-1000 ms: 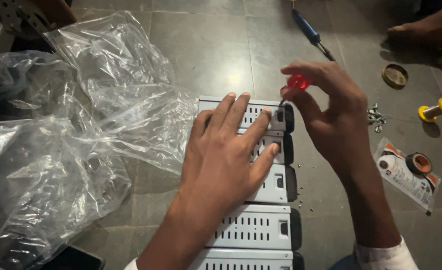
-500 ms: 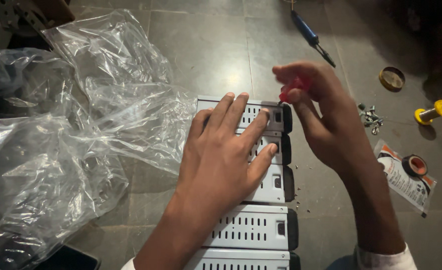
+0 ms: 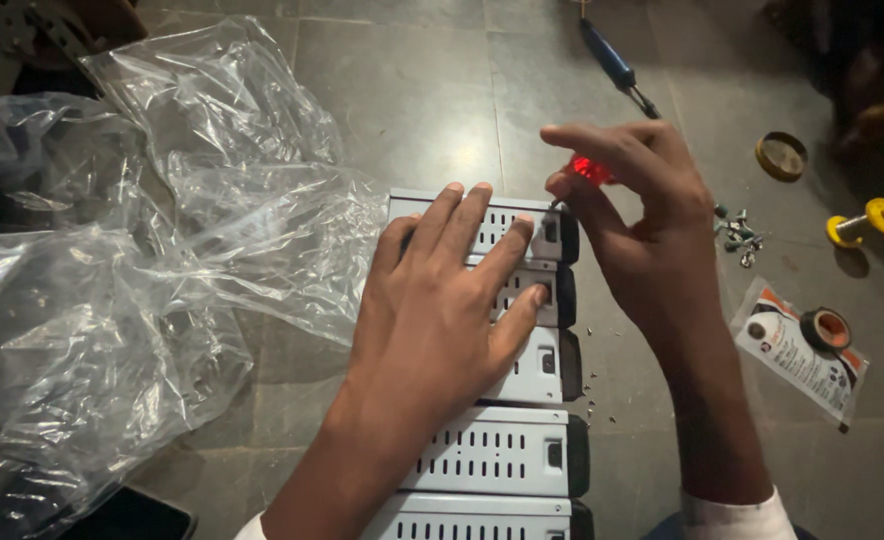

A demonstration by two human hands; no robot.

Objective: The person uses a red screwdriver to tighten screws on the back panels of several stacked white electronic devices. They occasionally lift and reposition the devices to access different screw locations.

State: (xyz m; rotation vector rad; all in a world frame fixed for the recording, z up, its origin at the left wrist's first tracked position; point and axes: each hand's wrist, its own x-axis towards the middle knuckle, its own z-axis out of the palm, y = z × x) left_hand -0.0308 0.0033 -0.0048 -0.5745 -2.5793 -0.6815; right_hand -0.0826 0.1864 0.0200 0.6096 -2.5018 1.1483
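Red-handled screwdriver [image 3: 590, 170] pinched between thumb and fingers [image 3: 602, 140] of right hand [image 3: 652, 225], tip down at the end of the topmost metal casing [image 3: 552, 232]. Left hand [image 3: 442, 300] pressed flat, fingers [image 3: 462, 215] spread and gripping nothing, across the upper units of a row of slotted grey metal casings [image 3: 492, 455] on the tiled floor [image 3: 412, 90]. Beyond the right fingers: blue screwdriver [image 3: 612, 65]. Right of them: loose screws [image 3: 737, 230], round tin lid [image 3: 782, 155], yellow spool [image 3: 867, 222], tape roll on a printed packet [image 3: 824, 330]. Left of the left fingers: crumpled clear plastic bags [image 3: 132, 250].
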